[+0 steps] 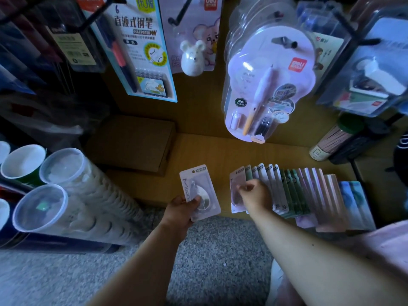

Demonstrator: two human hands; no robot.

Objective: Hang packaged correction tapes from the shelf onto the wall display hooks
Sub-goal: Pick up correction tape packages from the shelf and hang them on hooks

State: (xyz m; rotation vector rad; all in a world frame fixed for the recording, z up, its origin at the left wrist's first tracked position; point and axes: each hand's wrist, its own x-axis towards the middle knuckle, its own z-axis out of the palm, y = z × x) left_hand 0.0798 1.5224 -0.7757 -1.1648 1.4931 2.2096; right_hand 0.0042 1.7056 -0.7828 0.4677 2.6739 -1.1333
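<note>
A fanned row of packaged correction tapes (293,188) leans on the low wooden shelf (220,155), in pink, green and blue cards. My left hand (183,209) grips one pale pink correction tape pack (198,191) by its lower edge, held just left of the row above the shelf front. My right hand (254,196) rests on the leftmost pack of the row (235,191), fingers curled around its card. Black wall hooks (284,40) carry other blister packs above the shelf.
A brown cardboard box (132,142) sits at the shelf's back left. Stacks of plastic-lidded cups (66,188) lie at the left. Hanging pen packs (265,85) and a fountain pen card (141,47) dangle overhead. A green-capped tube (335,140) lies at the right. Grey speckled floor (209,250) is below.
</note>
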